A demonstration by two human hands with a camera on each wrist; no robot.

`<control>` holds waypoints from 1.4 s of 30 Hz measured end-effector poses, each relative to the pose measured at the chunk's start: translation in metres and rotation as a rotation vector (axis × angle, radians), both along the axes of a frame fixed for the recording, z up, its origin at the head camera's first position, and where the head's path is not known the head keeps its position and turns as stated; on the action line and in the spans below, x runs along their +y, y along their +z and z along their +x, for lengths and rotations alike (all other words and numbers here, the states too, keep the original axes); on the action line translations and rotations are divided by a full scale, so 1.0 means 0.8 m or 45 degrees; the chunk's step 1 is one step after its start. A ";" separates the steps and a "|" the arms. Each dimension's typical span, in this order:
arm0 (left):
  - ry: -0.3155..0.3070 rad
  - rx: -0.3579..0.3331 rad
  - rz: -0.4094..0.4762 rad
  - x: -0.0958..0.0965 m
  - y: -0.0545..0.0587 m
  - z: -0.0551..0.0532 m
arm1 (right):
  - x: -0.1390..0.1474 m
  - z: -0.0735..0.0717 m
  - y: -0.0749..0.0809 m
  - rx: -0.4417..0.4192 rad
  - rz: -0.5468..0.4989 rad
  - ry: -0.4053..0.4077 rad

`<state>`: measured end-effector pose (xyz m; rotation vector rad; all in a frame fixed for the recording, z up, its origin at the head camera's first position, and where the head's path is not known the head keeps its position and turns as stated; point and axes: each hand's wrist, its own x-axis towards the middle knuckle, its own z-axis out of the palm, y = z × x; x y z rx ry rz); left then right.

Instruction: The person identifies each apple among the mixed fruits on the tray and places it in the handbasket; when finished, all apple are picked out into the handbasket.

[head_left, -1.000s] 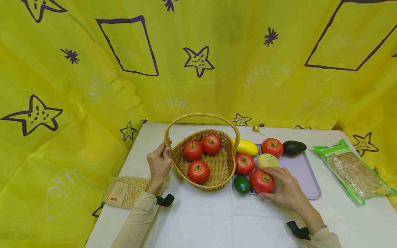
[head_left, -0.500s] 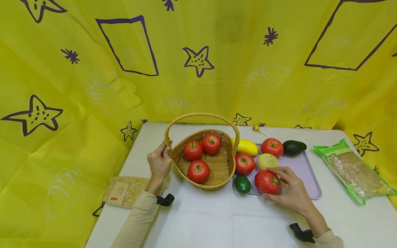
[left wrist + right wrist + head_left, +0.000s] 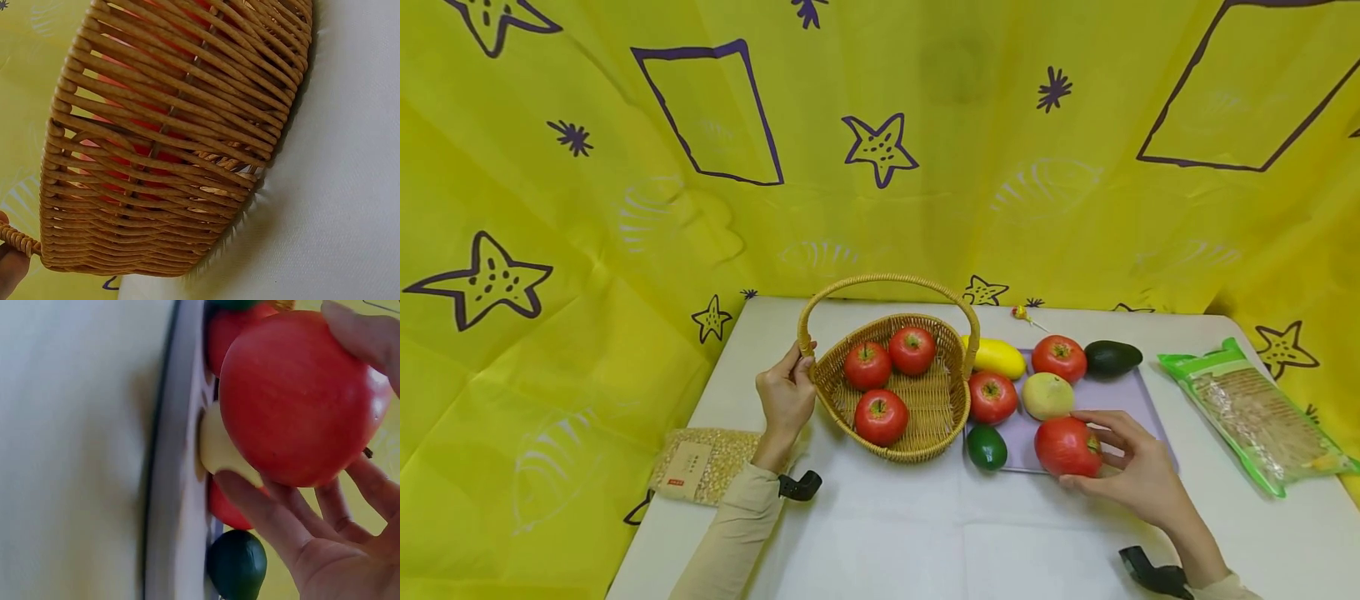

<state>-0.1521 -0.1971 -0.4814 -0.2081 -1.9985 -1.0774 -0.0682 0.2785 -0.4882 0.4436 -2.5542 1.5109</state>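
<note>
At the left base of the handle of a wicker basket, my left hand pinches the handle between thumb and fingers. Three red apples lie inside the basket. My right hand holds a red tomato by its side, thumb on one side and fingers on the other, over the front of a lilac tray. In the right wrist view the held tomato fills the space between thumb and fingers. Close behind it on the tray sits a pale yellow round fruit.
Also on the tray are two red tomatoes, a yellow oblong fruit, a small green fruit and a dark avocado. A lollipop lies behind. Bags of grain and noodles flank them.
My right hand has moved right and slightly toward me with the tomato, which has turned so its stem end faces right. My left hand and the basket have stayed put.
</note>
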 end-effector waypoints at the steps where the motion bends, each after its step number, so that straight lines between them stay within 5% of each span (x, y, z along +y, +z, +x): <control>1: 0.002 0.003 0.001 0.000 0.000 0.000 | 0.003 0.000 0.002 -0.003 -0.011 0.000; 17: -0.008 -0.001 0.010 -0.001 -0.002 0.002 | 0.000 -0.011 0.029 0.011 -0.129 0.092; 33: -0.025 0.013 0.021 -0.001 0.000 -0.001 | -0.047 -0.043 0.066 0.056 -0.268 0.169; 42: -0.052 0.032 0.056 -0.001 0.000 -0.001 | -0.073 -0.064 0.071 0.049 -0.329 0.310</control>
